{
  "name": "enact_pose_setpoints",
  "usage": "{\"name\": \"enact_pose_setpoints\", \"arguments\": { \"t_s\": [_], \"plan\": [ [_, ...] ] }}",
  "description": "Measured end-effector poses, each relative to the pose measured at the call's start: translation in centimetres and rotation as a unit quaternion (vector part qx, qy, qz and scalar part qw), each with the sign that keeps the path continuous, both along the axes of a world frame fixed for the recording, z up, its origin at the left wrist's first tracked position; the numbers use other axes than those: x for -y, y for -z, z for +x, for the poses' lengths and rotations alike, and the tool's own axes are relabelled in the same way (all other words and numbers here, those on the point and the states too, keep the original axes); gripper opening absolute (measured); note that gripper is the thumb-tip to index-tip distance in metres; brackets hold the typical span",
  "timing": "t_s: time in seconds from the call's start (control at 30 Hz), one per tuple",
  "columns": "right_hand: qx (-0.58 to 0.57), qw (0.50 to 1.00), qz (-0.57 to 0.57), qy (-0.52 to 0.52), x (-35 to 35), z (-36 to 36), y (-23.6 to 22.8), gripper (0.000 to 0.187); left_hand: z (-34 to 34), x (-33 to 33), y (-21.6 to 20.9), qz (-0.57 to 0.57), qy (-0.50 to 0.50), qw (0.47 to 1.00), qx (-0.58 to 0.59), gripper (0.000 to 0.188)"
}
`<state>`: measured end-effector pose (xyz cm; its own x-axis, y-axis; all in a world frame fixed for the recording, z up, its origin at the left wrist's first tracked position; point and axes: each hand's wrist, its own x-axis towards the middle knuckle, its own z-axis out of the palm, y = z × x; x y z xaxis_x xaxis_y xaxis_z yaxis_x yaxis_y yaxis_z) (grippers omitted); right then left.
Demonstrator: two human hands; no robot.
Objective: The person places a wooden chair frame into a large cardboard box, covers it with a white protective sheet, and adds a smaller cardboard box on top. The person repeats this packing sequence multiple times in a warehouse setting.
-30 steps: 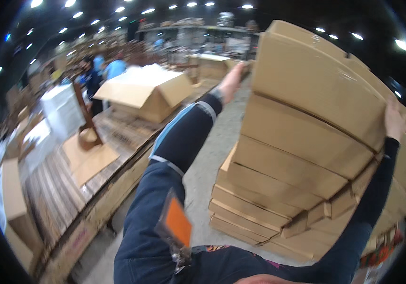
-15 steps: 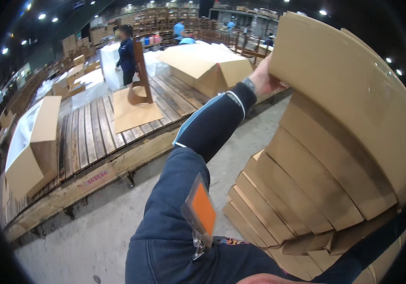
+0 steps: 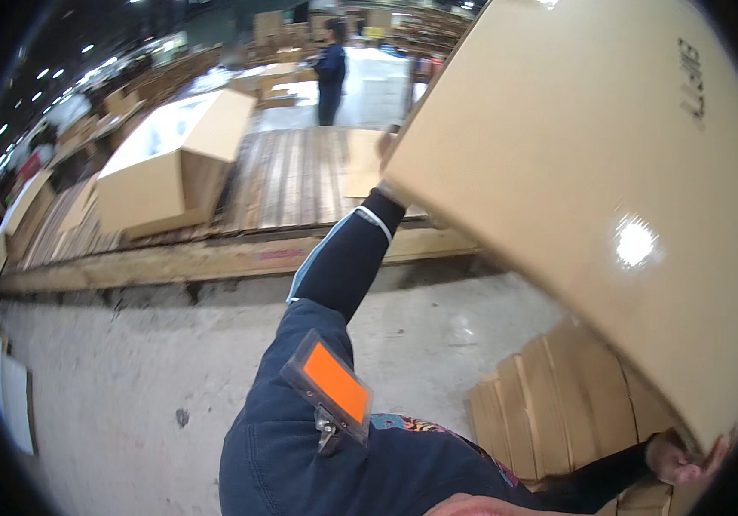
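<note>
Gripping a large, tan, glossy-faced cardboard carton [image 3: 575, 172] with both hands, in front of the low, brown, wood-slatted platform [image 3: 287, 185] and overlapping its right end in view. Left hand [image 3: 383, 146] at the carton's left corner, seen against the platform's slats; blurred and partly hidden, so cannot tell how far closed, though apparently bracing that corner. Right hand [image 3: 687, 460] at the opposite, lower corner, well apart from the platform, fingers partly curled around the cardboard edge.

To manage such bulk well, best to press evenly from both corners, level out the slant and hug the broad face close to the body; probably more awkward through size than weight, and apt to block sight on the right.

Edges to mind: the platform's pale, thick timber front beam [image 3: 154, 265], a likely knock for shins or carton; also, in front of the platform toward the right, a layered stack of tan cardboard [image 3: 549, 404], seen just below the carton's slanting edge, with scraping possible. Widest room for stepping or turning: grey concrete floor [image 3: 171, 370] before the platform's left and middle.
</note>
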<state>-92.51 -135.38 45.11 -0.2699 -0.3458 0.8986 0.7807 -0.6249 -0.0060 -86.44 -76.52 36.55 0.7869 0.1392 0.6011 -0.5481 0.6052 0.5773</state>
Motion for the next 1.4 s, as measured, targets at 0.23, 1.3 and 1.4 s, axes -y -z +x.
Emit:
{"name": "enact_pose_setpoints", "arguments": {
  "t_s": [0.23,1.3,1.4],
  "plan": [
    [-0.415,0.666,0.285,-0.550,-23.9,-4.5,17.3,0.058,-32.2,-12.9,13.2,-0.117,-0.163,0.967,-0.157,0.056],
    [-0.318,0.221,-0.213,-0.897,-135.3,-25.7,3.2,0.044,-96.8,-77.7,-3.2,-0.038,-0.795,0.592,-0.130,0.061],
    [-0.368,0.309,-0.285,-0.829,-142.5,-28.7,0.9,0.056,-97.3,-86.9,-8.7,0.011,-0.800,0.588,-0.116,0.061]
  ]
}}
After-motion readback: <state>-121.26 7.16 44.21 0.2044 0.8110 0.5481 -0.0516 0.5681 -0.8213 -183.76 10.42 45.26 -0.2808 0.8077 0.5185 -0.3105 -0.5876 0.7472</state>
